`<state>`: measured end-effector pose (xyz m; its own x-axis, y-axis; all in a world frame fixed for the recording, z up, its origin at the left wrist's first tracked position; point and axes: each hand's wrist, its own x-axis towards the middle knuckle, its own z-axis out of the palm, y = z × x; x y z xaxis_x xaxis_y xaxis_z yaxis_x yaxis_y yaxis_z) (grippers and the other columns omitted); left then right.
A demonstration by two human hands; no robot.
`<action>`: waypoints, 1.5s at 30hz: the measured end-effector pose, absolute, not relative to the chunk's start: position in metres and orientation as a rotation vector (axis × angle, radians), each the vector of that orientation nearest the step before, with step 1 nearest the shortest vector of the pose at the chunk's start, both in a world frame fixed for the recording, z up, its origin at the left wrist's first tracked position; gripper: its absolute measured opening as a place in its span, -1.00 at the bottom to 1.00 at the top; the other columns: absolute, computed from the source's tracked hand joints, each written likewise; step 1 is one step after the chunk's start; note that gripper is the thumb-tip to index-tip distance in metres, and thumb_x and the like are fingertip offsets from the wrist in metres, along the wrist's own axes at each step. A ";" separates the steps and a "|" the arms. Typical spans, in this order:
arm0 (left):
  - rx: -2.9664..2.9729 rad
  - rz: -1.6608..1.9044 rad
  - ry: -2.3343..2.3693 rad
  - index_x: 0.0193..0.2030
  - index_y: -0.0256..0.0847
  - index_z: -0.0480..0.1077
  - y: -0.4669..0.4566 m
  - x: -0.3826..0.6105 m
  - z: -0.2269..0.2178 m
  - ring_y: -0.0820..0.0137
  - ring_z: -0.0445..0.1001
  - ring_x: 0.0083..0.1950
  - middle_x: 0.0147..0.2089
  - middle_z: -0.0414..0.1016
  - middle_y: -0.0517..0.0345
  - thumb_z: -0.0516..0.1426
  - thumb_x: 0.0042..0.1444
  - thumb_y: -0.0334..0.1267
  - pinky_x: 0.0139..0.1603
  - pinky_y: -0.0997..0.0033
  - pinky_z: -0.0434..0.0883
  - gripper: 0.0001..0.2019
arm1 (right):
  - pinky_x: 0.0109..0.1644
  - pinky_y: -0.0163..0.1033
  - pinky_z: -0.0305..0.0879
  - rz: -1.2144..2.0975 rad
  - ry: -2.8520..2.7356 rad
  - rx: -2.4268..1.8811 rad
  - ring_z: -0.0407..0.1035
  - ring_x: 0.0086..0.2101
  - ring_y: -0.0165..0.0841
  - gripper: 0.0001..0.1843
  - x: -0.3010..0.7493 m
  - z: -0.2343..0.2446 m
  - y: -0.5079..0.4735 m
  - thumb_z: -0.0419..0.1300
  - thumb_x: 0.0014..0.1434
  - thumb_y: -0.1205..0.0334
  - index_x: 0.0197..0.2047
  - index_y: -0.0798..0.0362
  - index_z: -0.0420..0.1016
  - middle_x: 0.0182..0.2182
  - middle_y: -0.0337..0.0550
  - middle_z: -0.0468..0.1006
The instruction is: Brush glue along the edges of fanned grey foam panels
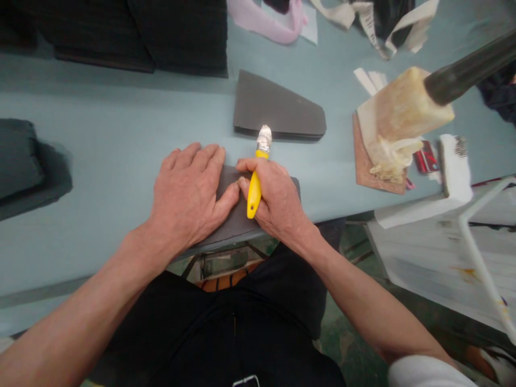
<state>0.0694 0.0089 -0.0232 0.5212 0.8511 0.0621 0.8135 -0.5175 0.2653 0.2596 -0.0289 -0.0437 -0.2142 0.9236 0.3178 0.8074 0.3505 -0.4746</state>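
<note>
My left hand (189, 193) lies flat, fingers stretched out, over the left part of a dark grey sheet (234, 220) at the table's near edge. Gripped in my right hand (280, 201) is a paintbrush (253, 194) with a yellow handle and a whitish, caked tip that points away from me. The fingertips of that hand come down at the sheet, close to my left thumb; whether they pinch its edge is hard to see. Just beyond the brush tip lies a stack of dark grey tapered pieces (278, 105). Both hands cover much of the sheet.
A yellowish block-shaped container (403, 107) with a dark bar above it stands on a brown board (363, 156) at right. Black stacks (185, 37) sit at the back left, a dark folded pile (24, 166) at far left. Pink cloth (278, 27) and pale strips (366, 21) lie behind.
</note>
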 end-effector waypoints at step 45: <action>2.722 0.368 1.420 0.58 -0.54 0.16 -0.024 0.057 -0.037 -0.37 0.15 0.66 0.61 0.21 -0.54 0.07 0.25 0.52 0.62 -0.38 0.13 0.14 | 0.26 0.00 0.37 0.563 -2.089 -1.132 0.51 0.04 -0.17 -0.82 0.263 -0.040 -0.024 0.02 0.56 0.28 0.06 0.00 0.44 -0.06 -0.07 0.66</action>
